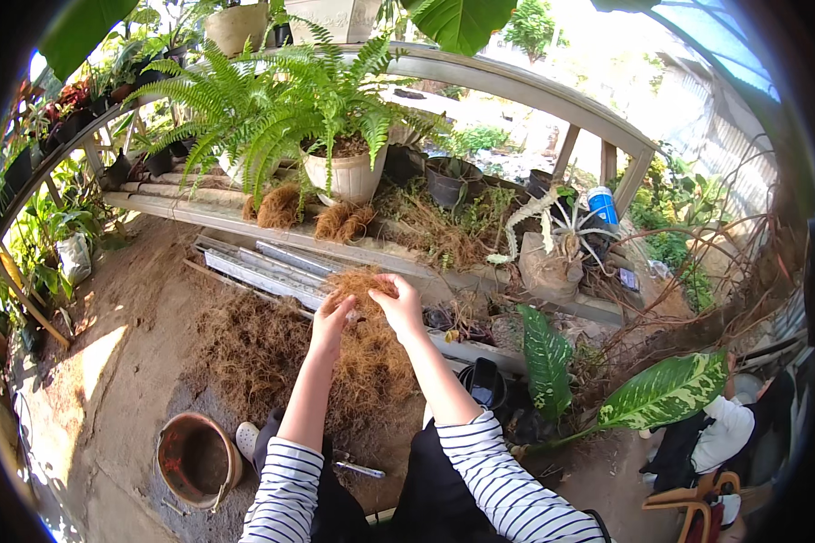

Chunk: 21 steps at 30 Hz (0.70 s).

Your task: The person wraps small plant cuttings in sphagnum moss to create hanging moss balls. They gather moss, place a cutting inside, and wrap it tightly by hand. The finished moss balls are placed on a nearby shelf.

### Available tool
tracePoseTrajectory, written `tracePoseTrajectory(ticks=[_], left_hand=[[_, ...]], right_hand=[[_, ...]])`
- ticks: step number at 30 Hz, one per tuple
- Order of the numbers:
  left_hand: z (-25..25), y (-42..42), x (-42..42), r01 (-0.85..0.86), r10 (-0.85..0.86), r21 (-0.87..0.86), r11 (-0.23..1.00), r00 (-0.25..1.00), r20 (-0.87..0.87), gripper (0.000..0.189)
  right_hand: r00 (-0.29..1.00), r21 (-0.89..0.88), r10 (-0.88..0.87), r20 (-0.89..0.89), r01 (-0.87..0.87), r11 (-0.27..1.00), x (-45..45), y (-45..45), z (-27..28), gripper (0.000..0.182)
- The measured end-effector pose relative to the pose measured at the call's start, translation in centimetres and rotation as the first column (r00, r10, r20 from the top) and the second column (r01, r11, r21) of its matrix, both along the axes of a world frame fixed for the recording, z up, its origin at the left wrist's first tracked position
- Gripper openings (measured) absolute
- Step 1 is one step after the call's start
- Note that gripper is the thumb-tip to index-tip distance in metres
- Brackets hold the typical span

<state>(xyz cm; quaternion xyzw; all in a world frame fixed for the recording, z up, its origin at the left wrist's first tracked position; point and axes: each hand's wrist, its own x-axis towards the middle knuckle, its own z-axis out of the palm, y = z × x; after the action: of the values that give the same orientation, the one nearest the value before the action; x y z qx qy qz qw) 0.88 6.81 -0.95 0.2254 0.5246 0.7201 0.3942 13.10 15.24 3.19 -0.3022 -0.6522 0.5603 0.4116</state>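
Note:
A loose clump of brown root-like fibre [356,282] is held up between my two hands. My left hand [329,327] grips its left side with thumb and fingers. Pinching the right side is my right hand [402,309], thumb towards the clump. Below them on the ground lies a heap of orange-brown fibre [375,370], partly hidden by my forearms. A darker fibre heap [248,349] spreads to its left. On the low bench beyond sit rounded fibre bundles [278,206], near a white pot [345,175] with a fern [272,108].
A bucket [229,468] stands at lower left beside a white shoe [247,440]. Metal channels [265,271] lie before the bench [176,207]. A slim tool [358,468] rests between my legs. At right, a variegated leaf [665,392] and tangled dry stems [706,265] reach inward.

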Motion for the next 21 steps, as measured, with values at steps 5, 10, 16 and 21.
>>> tracePoseTrajectory(ticks=[5, 10, 16, 21], left_hand=[[-0.1, -0.7, -1.0, 0.018, -0.012, -0.037, 0.999, 0.989, 0.146, 0.055], [-0.2, -0.9, -2.2, -0.104, 0.122, -0.106, 0.989, 0.974, 0.189, 0.056], [-1.5, -1.0, -2.7, -0.144, 0.156, -0.136, 0.980, 0.984, 0.085, 0.053], [-1.8, -0.2, -2.9, -0.176, 0.165, -0.204, 0.963, 0.984, -0.071, 0.053]], right_hand=[[0.958, -0.064, -0.241, -0.158, 0.233, 0.970, 1.6, 2.0, 0.5, 0.030], [0.901, -0.267, -0.335, -0.276, 0.264, 0.927, 3.3, 3.5, 0.0, 0.031], [0.895, -0.369, -0.343, -0.287, 0.227, 0.901, 4.1, 3.4, -0.2, 0.033], [0.911, -0.375, -0.309, -0.273, 0.196, 0.906, 4.7, 3.1, 1.1, 0.031]])
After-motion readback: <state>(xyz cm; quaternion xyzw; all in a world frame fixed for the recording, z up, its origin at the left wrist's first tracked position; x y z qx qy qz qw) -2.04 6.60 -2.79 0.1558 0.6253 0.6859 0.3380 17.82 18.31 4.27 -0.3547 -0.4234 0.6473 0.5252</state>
